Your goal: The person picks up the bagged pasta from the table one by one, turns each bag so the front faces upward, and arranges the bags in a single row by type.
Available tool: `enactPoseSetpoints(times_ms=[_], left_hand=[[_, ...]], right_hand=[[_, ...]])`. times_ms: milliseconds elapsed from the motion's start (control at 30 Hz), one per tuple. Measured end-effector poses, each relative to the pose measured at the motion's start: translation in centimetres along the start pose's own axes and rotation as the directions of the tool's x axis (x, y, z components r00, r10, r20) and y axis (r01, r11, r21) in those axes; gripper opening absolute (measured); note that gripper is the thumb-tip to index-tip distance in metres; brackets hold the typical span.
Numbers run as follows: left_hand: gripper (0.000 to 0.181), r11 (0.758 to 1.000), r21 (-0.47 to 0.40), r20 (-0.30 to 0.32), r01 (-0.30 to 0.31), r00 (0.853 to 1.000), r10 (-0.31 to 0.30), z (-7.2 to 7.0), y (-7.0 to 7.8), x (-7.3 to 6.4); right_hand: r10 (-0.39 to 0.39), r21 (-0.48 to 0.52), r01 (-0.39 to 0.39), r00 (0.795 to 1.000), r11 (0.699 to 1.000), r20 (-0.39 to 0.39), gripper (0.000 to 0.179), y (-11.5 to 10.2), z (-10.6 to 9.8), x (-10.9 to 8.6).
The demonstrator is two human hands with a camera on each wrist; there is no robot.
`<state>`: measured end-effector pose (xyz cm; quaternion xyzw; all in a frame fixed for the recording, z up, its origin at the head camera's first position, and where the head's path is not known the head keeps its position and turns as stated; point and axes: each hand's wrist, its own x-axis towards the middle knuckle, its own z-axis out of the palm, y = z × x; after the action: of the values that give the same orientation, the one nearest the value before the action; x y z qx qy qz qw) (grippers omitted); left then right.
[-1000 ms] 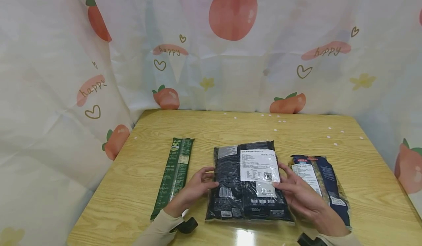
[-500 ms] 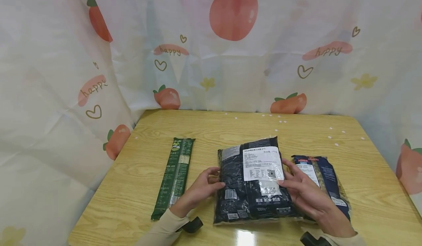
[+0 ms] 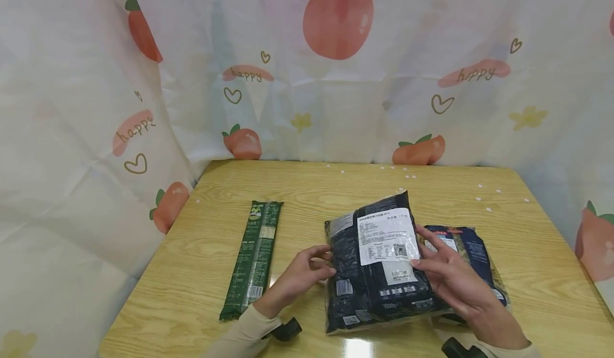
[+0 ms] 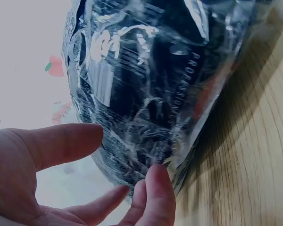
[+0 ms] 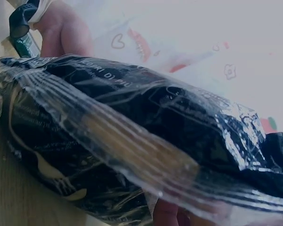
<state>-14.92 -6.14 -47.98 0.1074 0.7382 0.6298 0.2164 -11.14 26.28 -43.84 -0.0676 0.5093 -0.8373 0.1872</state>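
Note:
A dark blue bag of pasta [image 3: 355,289] with a white label and "1000g" print is tilted, its right side raised over part of the pack on the right. My right hand [image 3: 455,281] grips its right edge, thumb on the label side and the other fingers partly behind. At the left edge, my left hand [image 3: 302,273] holds it between thumb and fingertips. In the left wrist view the crinkled bag [image 4: 141,84] rises off the wood, with the thumb [image 4: 70,143] against its side. The bag's clear sealed seam [image 5: 132,146] fills the right wrist view.
A long green spaghetti packet [image 3: 251,262] lies left of the left forearm. Beneath and beyond the right hand lies a blue pasta pack [image 3: 475,251], partly covered. The wooden table [image 3: 288,182] ends at a fruit-printed curtain [image 3: 345,107].
Both hands have shifted the bag to the right and tilted it, its right side rising. It now covers more of the blue pack. The green packet has stayed put.

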Motion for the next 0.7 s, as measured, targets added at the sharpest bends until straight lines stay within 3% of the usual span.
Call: enactPoseSetpoints(times_ms=[200, 400, 700], left_hand=[[0.052, 0.997, -0.076, 0.031, -0.006, 0.999, 0.008, 0.3, 0.2, 0.0], [0.042, 0.989, -0.151, 0.079, -0.006, 0.997, 0.018, 0.7, 0.5, 0.0], [0.046, 0.971, -0.236, 0.169, 0.023, 0.985, 0.017, 1.0, 1.0, -0.1]], right_hand=[[0.033, -0.073, -0.039, 0.997, 0.997, -0.074, 0.081, -1.0, 0.7, -0.3], [0.034, -0.128, -0.046, 0.995, 0.991, -0.097, 0.083, -1.5, 1.3, -0.3], [0.030, -0.207, -0.057, 0.991, 0.977, -0.129, 0.085, -2.7, 2.5, 0.0]])
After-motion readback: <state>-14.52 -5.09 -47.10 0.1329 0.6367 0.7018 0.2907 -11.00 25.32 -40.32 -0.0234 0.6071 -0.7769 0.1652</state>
